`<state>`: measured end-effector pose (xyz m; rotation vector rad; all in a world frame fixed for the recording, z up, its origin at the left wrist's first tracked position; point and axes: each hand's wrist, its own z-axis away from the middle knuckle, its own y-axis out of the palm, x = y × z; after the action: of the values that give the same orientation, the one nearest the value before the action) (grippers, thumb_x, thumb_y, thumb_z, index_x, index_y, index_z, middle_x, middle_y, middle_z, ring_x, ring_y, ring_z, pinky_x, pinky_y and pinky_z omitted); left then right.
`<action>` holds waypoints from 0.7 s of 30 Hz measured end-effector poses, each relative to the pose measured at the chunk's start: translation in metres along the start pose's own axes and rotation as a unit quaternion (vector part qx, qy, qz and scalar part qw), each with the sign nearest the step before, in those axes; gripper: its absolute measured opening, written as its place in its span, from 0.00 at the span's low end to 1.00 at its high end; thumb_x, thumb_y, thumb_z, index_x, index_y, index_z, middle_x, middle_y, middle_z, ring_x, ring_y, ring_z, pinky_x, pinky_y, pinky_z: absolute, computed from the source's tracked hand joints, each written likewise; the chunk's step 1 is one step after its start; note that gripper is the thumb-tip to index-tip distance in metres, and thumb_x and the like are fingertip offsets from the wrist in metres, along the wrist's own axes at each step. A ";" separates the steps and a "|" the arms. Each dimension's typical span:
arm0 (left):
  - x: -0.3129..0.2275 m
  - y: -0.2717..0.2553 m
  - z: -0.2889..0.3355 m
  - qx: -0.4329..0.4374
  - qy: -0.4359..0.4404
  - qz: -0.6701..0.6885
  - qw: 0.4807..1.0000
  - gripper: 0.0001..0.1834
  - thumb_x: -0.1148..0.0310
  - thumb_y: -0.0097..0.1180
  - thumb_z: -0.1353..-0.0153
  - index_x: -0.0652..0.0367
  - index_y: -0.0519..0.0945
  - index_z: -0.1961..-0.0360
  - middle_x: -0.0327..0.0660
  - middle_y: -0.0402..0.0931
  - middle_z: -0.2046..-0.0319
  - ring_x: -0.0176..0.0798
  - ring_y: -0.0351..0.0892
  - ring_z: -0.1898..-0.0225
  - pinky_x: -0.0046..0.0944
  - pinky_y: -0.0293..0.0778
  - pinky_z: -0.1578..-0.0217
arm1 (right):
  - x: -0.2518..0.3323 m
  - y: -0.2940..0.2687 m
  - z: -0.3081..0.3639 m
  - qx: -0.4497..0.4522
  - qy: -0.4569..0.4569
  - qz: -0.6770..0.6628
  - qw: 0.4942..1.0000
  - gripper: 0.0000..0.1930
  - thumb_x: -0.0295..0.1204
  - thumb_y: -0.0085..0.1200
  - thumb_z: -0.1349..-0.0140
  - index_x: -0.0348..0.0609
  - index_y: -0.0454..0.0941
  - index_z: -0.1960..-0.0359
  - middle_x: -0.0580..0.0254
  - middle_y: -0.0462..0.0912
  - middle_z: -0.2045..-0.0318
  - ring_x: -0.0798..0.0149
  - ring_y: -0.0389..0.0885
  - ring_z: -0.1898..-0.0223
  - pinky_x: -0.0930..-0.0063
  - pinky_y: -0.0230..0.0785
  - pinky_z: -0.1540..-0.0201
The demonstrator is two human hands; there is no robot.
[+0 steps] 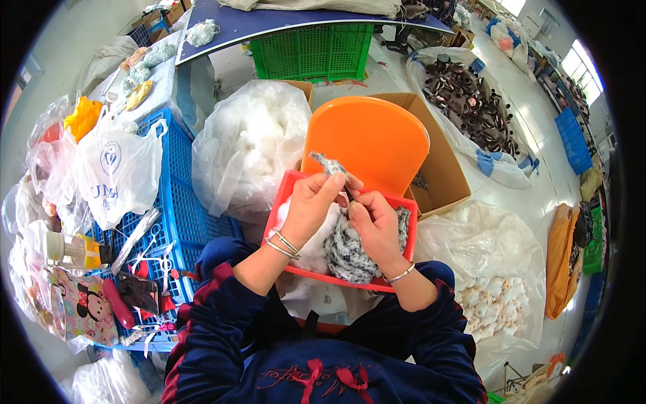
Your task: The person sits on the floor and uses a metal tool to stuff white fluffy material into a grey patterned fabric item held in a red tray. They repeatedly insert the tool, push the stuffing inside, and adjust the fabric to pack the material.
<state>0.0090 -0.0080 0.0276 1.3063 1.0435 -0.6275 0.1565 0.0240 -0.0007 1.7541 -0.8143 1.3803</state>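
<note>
Above a red plastic tray (326,277) on my lap, both hands work close together. My left hand (311,203) is closed round a small grey-and-white fuzzy fabric piece (326,162), whose end sticks up past the fingers. My right hand (378,229) pinches a thin dark stick-like tool (348,194), its tip against the piece; its exact kind is hidden by the fingers. In the tray, white fluffy stuffing (315,244) lies on the left and a heap of similar grey fuzzy pieces (351,250) on the right.
An orange chair (367,131) and a cardboard box (444,178) stand beyond the tray. Stuffing fills a clear bag (252,145). At left, a blue crate (176,182) carries bags, scissors and a jar. Bags of dark pieces (468,101) and pale pieces (494,306) lie right.
</note>
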 end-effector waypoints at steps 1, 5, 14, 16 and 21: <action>-0.004 0.000 -0.001 -0.006 -0.007 -0.008 1.000 0.13 0.65 0.52 0.31 0.65 0.82 0.65 0.37 0.81 0.68 0.25 0.75 0.73 0.26 0.71 0.71 | -0.003 -0.004 0.000 0.003 -0.005 0.015 1.000 0.05 0.27 0.51 0.32 0.39 0.71 0.63 0.74 0.71 0.76 0.81 0.65 0.76 0.84 0.58 0.73; -0.005 -0.010 -0.005 -0.048 -0.020 -0.072 0.996 0.13 0.64 0.54 0.32 0.65 0.83 0.64 0.32 0.75 0.78 0.23 0.69 0.78 0.25 0.65 0.76 | 0.000 -0.008 0.001 0.005 -0.031 0.098 0.995 0.05 0.26 0.53 0.33 0.39 0.72 0.64 0.75 0.71 0.77 0.81 0.65 0.76 0.84 0.58 0.74; 0.021 0.017 0.010 -0.085 -0.027 -0.098 0.991 0.13 0.65 0.55 0.33 0.65 0.83 0.65 0.30 0.71 0.81 0.23 0.68 0.78 0.25 0.65 0.76 | 0.014 0.001 0.000 -0.002 0.035 -0.020 0.999 0.05 0.27 0.50 0.32 0.38 0.72 0.64 0.72 0.74 0.75 0.81 0.67 0.74 0.84 0.61 0.72; 0.024 0.013 0.009 -0.065 -0.013 -0.082 0.994 0.12 0.66 0.54 0.32 0.64 0.83 0.65 0.31 0.73 0.79 0.24 0.69 0.77 0.25 0.66 0.75 | 0.015 0.001 -0.006 0.007 0.033 -0.006 0.999 0.05 0.27 0.50 0.32 0.38 0.72 0.64 0.72 0.74 0.75 0.81 0.67 0.74 0.84 0.61 0.71; 0.004 0.003 0.000 -0.043 -0.013 -0.089 0.995 0.10 0.66 0.56 0.34 0.63 0.82 0.67 0.31 0.74 0.79 0.22 0.69 0.77 0.25 0.65 0.75 | 0.011 -0.007 -0.007 0.015 0.014 0.025 0.999 0.05 0.27 0.52 0.32 0.38 0.73 0.64 0.73 0.75 0.75 0.81 0.67 0.74 0.84 0.62 0.70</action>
<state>0.0130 -0.0064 0.0252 1.1356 1.1609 -0.7249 0.1616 0.0331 0.0096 1.7449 -0.8314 1.4529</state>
